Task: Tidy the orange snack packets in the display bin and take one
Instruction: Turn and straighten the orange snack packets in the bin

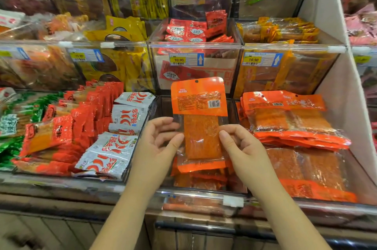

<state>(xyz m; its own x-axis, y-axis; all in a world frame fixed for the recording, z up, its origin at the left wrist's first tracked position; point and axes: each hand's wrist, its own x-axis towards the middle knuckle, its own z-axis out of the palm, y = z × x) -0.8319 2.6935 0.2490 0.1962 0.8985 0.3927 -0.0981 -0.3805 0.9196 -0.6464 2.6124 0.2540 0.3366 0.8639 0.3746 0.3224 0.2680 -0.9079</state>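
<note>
A person stood at a shop's shelves of clear snack bins, seen from a camera on their head. At far left lay green packets, then red packets standing in rows, then white packets printed with red chillies.

The left hand pinched the left edge of one orange snack packet between thumb and fingers. The packet stood upright above the display bin at centre, its orange header and hang hole at the top, a clear window showing a flat reddish slab. More orange packets lay flat in the bin beneath it. The right hand pinched the packet's right edge the same way.

Right of that bin was a taller stack of larger orange packets, and beyond it a white divider panel.

The packet looked light and thin, its glossy film probably slippery and easily creased, the slab inside somewhat bendable. Gripping the sealed side margins or the header seemed safest, rather than pressing the window.
</note>
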